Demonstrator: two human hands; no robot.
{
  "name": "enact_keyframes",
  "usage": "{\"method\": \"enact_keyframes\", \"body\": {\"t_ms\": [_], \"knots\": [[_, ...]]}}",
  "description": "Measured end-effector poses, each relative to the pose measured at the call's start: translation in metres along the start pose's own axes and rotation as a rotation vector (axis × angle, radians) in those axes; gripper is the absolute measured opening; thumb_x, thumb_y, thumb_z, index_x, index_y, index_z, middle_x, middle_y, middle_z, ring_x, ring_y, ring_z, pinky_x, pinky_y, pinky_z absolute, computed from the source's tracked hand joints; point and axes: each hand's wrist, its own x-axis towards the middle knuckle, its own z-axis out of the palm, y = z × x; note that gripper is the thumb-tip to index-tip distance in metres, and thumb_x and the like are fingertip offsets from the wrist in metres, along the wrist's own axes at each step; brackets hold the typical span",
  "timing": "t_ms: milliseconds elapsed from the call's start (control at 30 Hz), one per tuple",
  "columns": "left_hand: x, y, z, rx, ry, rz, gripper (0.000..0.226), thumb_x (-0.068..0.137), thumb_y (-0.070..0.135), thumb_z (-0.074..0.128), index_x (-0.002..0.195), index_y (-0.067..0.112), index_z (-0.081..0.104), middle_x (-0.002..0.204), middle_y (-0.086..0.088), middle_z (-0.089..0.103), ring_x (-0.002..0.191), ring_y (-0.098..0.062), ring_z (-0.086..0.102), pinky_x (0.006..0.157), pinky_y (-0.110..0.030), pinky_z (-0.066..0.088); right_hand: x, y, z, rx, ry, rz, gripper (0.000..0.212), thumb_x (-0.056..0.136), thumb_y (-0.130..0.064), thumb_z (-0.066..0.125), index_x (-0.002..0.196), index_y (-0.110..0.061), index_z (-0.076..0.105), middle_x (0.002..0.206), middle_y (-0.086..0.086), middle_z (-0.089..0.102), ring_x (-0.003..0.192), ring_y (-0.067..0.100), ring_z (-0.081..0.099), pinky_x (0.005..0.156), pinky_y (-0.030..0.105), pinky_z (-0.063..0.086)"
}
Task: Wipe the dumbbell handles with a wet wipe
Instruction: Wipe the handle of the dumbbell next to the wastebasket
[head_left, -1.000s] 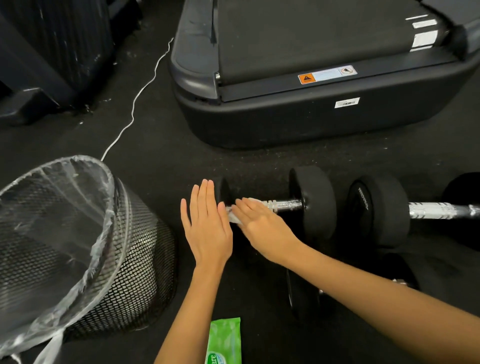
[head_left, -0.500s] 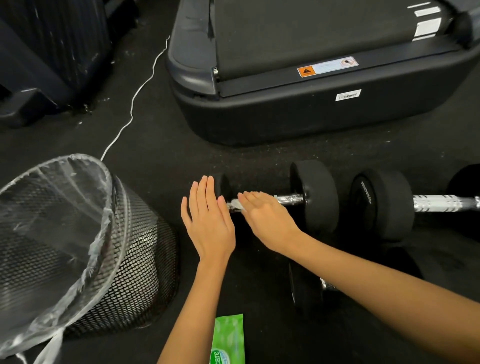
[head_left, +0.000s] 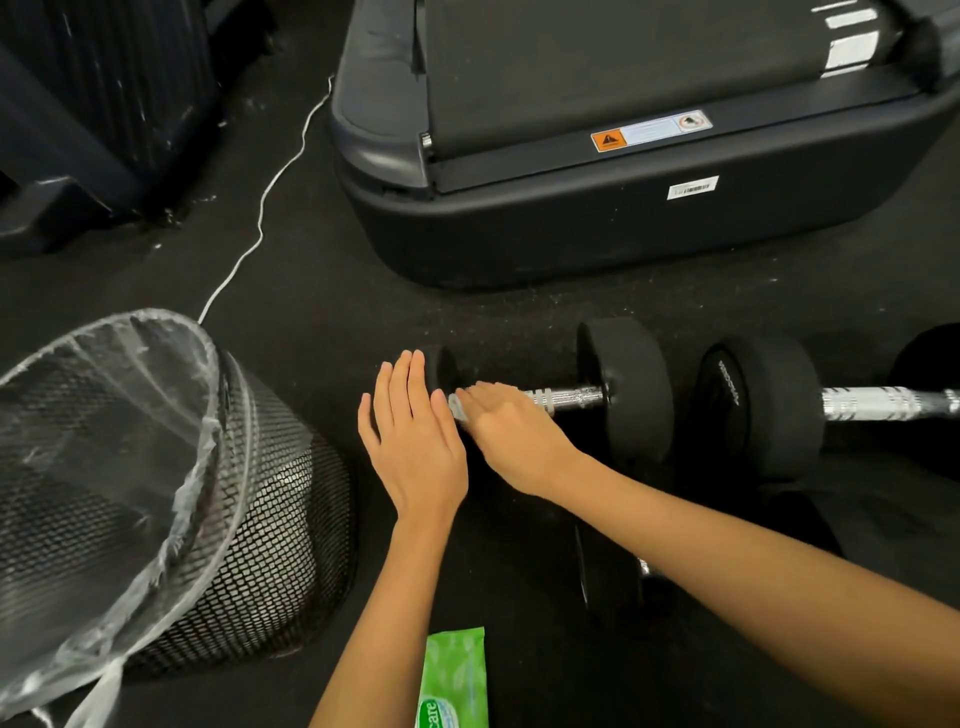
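at lower left, a lined mesh bin (head_left: 156, 493) is standing. at centre, the left hand (head_left: 413, 447) is lying flat, fingers straight and together, against the dumbbell (head_left: 623, 387) end. just right, the right hand (head_left: 511, 436) is pressing a wet wipe (head_left: 458, 406) onto the chrome handle (head_left: 566, 397), fingers curled over it. a green wipes pack (head_left: 454, 680) is lying at bottom centre.

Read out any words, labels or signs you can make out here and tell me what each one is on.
"care": on the green wipes pack, cut off by the frame edge.
Orange warning triangle sign: on the treadmill sticker; its text is too small to read.
Barcode label: on the treadmill's end; unreadable.
Lettering on the second dumbbell's weight: too blurred to read.
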Motion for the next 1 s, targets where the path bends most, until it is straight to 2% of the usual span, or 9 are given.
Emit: {"method": "enact_keyframes", "body": {"t_ms": [133,233,333,467,567,700,833,900,1000], "knots": [[-0.002,-0.001,0.000,-0.007,0.006,0.009,0.049,0.104,0.030,0.023,0.146,0.013,0.041,0.151,-0.003,0.044,0.143,-0.019,0.033,0.117,-0.043,0.023,-0.027,0.006,0.007,-0.086,0.096,-0.002,0.058,0.084,-0.015,0.074,0.138,-0.006,0.054,0.140,0.012,0.057,0.131,0.023,0.053,0.114,0.033,0.026],[-0.003,-0.002,0.002,-0.018,0.025,-0.002,0.048,0.104,0.029,0.024,0.145,0.014,0.042,0.150,-0.002,0.044,0.143,-0.018,0.032,0.117,-0.041,0.021,-0.012,0.001,0.008,-0.100,0.053,0.053,0.056,0.089,-0.016,0.067,0.141,-0.003,0.049,0.136,0.014,0.059,0.127,0.027,0.055,0.113,0.039,0.037],[-0.002,-0.003,0.003,-0.021,0.021,-0.005,0.047,0.104,0.029,0.025,0.146,0.014,0.041,0.151,-0.001,0.044,0.144,-0.018,0.031,0.118,-0.042,0.021,0.007,-0.005,-0.003,-0.071,0.014,0.031,0.037,0.094,-0.017,0.056,0.129,-0.005,0.055,0.114,0.009,0.067,0.106,0.024,0.063,0.096,0.036,0.046],[-0.003,-0.003,0.003,-0.038,0.031,-0.005,0.047,0.104,0.029,0.025,0.145,0.015,0.042,0.150,-0.001,0.045,0.143,-0.017,0.032,0.118,-0.041,0.021,-0.009,0.002,-0.001,-0.081,0.064,-0.029,0.041,0.086,-0.015,0.070,0.125,-0.003,0.063,0.114,0.011,0.069,0.108,0.024,0.065,0.099,0.038,0.051],[-0.002,-0.001,0.003,-0.038,0.047,-0.020,0.047,0.104,0.029,0.025,0.145,0.015,0.043,0.149,0.000,0.046,0.143,-0.016,0.033,0.118,-0.041,0.021,-0.010,0.000,0.007,-0.122,0.063,-0.026,0.052,0.088,-0.014,0.067,0.137,-0.001,0.052,0.129,0.015,0.063,0.122,0.027,0.058,0.109,0.039,0.042],[0.000,0.000,0.001,-0.031,0.027,-0.014,0.047,0.104,0.029,0.025,0.144,0.015,0.044,0.149,0.001,0.046,0.143,-0.016,0.033,0.118,-0.043,0.021,-0.010,-0.003,0.007,-0.201,0.016,-0.062,0.062,0.096,-0.013,0.055,0.151,0.000,0.028,0.153,0.019,0.038,0.144,0.030,0.034,0.121,0.041,0.020],[0.001,0.000,0.001,-0.028,0.024,-0.014,0.048,0.104,0.030,0.024,0.144,0.015,0.044,0.148,0.001,0.046,0.143,-0.016,0.033,0.118,-0.043,0.021,-0.024,-0.004,0.004,-0.269,0.004,-0.124,0.058,0.100,-0.013,0.047,0.151,0.001,0.024,0.158,0.021,0.027,0.148,0.031,0.023,0.121,0.041,0.012],[0.002,0.000,0.001,-0.039,0.028,-0.024,0.047,0.104,0.030,0.024,0.144,0.016,0.045,0.148,0.001,0.047,0.142,-0.016,0.034,0.118,-0.043,0.021,-0.011,-0.004,0.001,-0.247,-0.009,-0.124,0.057,0.100,-0.014,0.048,0.151,0.001,0.026,0.156,0.021,0.031,0.146,0.031,0.030,0.122,0.042,0.020],[0.002,-0.001,0.000,-0.041,0.016,-0.018,0.046,0.104,0.030,0.026,0.144,0.016,0.045,0.148,0.002,0.047,0.142,-0.016,0.034,0.118,-0.043,0.021,0.007,0.005,-0.009,-0.069,-0.029,-0.051,0.047,0.099,-0.015,0.050,0.144,-0.003,0.042,0.139,0.015,0.056,0.126,0.026,0.055,0.109,0.038,0.042]]}}
